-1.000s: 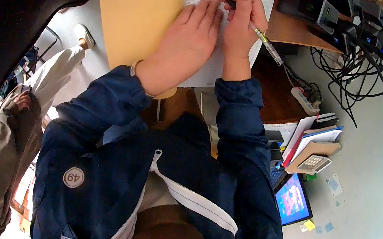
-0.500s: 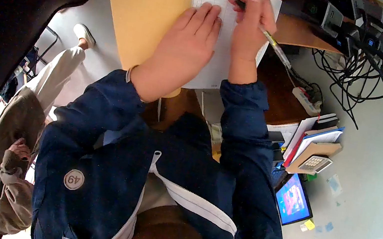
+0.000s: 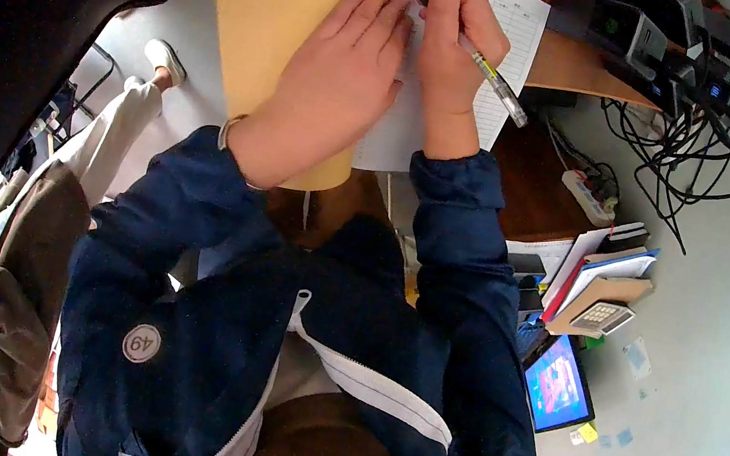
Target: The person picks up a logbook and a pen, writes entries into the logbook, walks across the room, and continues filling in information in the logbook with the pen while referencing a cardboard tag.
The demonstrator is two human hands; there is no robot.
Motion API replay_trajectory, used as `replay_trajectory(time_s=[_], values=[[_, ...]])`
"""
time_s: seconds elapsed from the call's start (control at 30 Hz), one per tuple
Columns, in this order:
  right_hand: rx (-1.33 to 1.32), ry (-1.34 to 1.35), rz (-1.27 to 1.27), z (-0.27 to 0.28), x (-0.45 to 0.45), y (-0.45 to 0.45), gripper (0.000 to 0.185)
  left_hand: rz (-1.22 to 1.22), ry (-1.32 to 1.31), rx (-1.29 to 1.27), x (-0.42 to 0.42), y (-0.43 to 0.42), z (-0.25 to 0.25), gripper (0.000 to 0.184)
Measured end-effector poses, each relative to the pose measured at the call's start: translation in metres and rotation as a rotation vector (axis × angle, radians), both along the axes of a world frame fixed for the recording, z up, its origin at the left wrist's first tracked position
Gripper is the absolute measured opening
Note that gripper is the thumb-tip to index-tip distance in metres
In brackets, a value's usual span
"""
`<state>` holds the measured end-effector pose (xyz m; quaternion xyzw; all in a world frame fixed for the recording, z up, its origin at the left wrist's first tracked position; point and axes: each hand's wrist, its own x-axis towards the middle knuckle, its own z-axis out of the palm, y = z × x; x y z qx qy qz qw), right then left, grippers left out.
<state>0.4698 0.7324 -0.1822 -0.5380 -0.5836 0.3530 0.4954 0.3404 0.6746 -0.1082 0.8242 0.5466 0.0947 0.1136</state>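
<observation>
An open record book [image 3: 500,57] with a printed table on its white right page and a plain tan left side [image 3: 265,18] lies in front of me. My left hand [image 3: 337,78] rests flat across the fold, fingers stretched toward the top of the page. In my right hand [image 3: 458,46] is a pen [image 3: 503,94] with a clear barrel, gripped between thumb and fingers. Its dark tip points at the upper left of the table, close to my left fingertips. Whether the tip touches the paper I cannot tell.
Black devices [image 3: 624,35] with tangled black cables [image 3: 675,164] sit at the upper right. Below them are a power strip [image 3: 587,198], upright folders with a calculator [image 3: 604,317], and a lit screen [image 3: 559,384]. Another person's leg [image 3: 126,125] shows at the left.
My right hand and the pen have moved left across the page, nearer my left hand. My left hand has slid slightly left and up. The person at the left has shifted.
</observation>
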Motion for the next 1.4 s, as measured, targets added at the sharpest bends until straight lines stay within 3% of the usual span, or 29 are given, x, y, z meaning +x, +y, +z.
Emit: replay_trajectory(time_s=[0.57,1.4], values=[[0.096,-0.136,-0.044,0.011,-0.010,-0.001,0.027,-0.053,0.177,0.068,0.002,-0.004,-0.006,0.044],[0.150,-0.187,-0.051,0.010,-0.008,-0.001,0.026,-0.031,0.135,0.070,0.003,-0.004,-0.009,0.046]])
